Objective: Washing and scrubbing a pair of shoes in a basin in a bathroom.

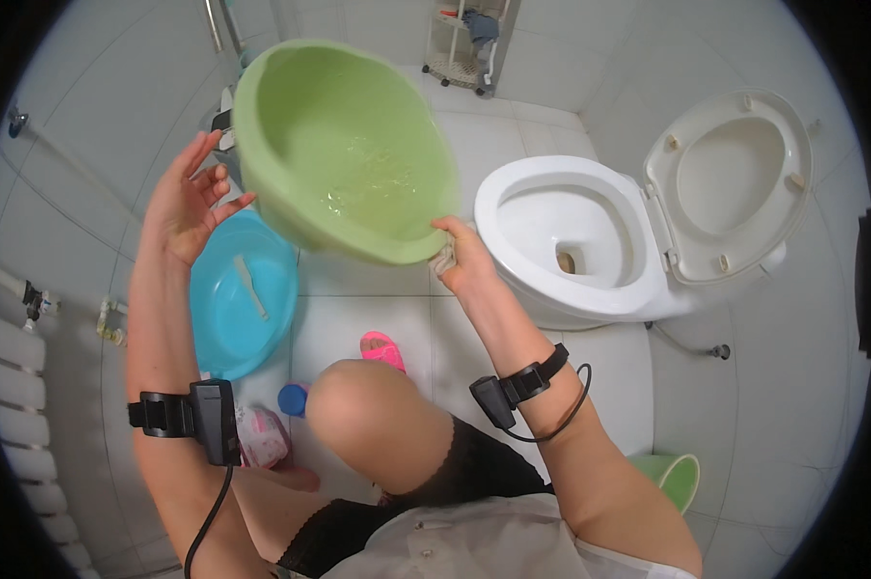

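A big light-green plastic basin [305, 145] is held up, tilted, with a little clear water pooled toward its near right side. My right hand [466, 253] grips its near right rim, and a crumpled whitish cloth [443, 259] is bunched under the fingers. My left hand [190, 203] is off the basin's left side, fingers apart, with nothing in it. Below the left hand, a blue basin [218, 318] rests on the floor with a pale strip-like item [250, 287] inside. To the right of the green basin is a white toilet [498, 193] with its seat and lid raised.
A white wheeled shelf [452, 68] stands at the back. Along the left wall are a radiator [11, 415] and pipe valves [40, 301]. A blue-capped container [293, 399] and a pink-and-white package [262, 439] are by my knee. A green bin [681, 481] stands at lower right.
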### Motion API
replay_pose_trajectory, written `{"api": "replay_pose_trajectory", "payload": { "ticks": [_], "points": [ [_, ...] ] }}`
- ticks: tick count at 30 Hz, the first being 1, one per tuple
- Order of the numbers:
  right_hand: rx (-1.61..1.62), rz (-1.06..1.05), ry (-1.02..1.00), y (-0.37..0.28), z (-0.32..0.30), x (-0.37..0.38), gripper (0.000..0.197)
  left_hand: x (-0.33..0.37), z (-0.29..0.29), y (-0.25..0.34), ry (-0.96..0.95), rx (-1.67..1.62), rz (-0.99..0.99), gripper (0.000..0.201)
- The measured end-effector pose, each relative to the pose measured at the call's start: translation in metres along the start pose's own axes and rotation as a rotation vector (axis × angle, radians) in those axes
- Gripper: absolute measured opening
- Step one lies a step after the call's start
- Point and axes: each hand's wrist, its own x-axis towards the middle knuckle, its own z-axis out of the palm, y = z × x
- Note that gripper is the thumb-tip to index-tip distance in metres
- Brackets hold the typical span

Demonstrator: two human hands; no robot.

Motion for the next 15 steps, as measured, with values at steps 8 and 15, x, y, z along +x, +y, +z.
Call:
{"api": "replay_pose_trajectory", "payload": {
  "ticks": [8, 15],
  "points": [
    [0.240, -0.234, -0.020, -0.036, -0.027, -0.038, 0.026, 0.009, -0.013, -0.059, 0.029, -0.120, -0.136, 0.033],
    [0.468, -0.254, -0.018, -0.048, -0.059, -0.022, 0.028, 0.002, -0.009, -0.083, 0.081, -0.102, -0.208, 0.034]
  ]
}}
